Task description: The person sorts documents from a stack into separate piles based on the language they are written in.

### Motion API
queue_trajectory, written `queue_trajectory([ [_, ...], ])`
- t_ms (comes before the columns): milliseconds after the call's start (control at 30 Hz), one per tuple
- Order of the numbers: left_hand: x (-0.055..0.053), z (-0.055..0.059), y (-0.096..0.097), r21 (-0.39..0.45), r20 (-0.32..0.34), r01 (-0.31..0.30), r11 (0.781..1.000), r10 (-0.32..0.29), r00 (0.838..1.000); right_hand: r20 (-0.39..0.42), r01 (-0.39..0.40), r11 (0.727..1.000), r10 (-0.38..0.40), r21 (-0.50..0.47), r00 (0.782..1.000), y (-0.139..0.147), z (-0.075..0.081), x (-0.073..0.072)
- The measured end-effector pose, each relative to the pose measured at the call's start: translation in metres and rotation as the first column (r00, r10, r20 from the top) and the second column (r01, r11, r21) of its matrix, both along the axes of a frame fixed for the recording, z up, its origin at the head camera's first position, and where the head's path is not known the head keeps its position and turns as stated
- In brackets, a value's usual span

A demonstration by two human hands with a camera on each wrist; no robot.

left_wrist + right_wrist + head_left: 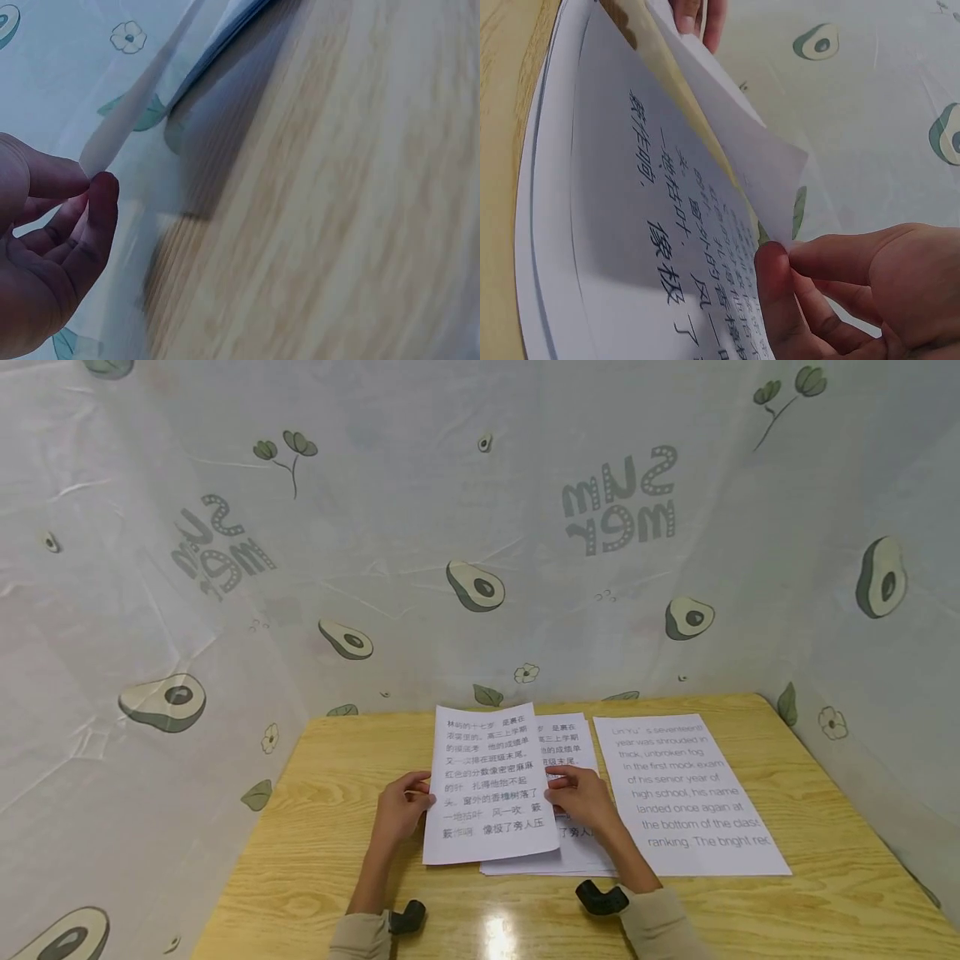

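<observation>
A sheet of paper [491,793] printed with Chinese text is held up between both hands, overlapping the pile behind it in the head view. The left hand [403,806] pinches its left edge between thumb and fingers; the left wrist view shows the sheet [120,135] nearly edge-on. At the right edge, the right hand [581,797] pinches the sheet between thumb and forefinger. Below the raised sheet lies a stack of paper [630,247] with the same kind of Chinese print, several pages thick at its edge.
To the right of the stack, a sheet with English text [690,793] lies on the wooden table [315,868]. A pale curtain [420,510] with avocado prints hangs behind and at both sides of the table. Black wrist mounts [600,897] sit by the sleeves.
</observation>
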State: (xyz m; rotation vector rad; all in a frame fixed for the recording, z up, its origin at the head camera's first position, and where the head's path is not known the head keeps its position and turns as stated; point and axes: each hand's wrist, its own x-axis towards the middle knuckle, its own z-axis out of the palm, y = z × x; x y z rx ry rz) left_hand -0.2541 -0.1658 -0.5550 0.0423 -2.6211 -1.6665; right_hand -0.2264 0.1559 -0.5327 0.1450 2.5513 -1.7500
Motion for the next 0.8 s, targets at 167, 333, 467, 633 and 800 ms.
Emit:
queue_trajectory([
  [167,0.002,-0.001,-0.008,-0.015,0.003,-0.011,1.000,0.011,1.000,0.004,0.003,1.000,-0.003,-0.003,1.000,-0.008,-0.003,-0.002],
  [333,0.004,-0.001,-0.018,-0.024,0.017,-0.025,0.999,0.025,1.000,0.004,-0.005,1.000,0.005,-0.011,1.000,-0.019,-0.004,-0.002],
  [467,0.005,-0.002,-0.026,-0.031,0.023,-0.039,0.999,0.040,0.999,0.005,-0.010,0.999,0.010,-0.038,1.000,-0.028,-0.006,-0.002],
  [633,0.004,-0.002,-0.035,-0.061,0.011,-0.045,0.997,0.046,0.999,0.005,-0.015,0.999,0.016,-0.034,1.000,-0.037,-0.009,-0.005],
  [800,0.004,-0.002,-0.045,-0.074,0.018,-0.058,0.996,0.059,0.998,0.000,-0.033,0.999,0.033,-0.036,0.999,-0.046,-0.010,-0.006],
])
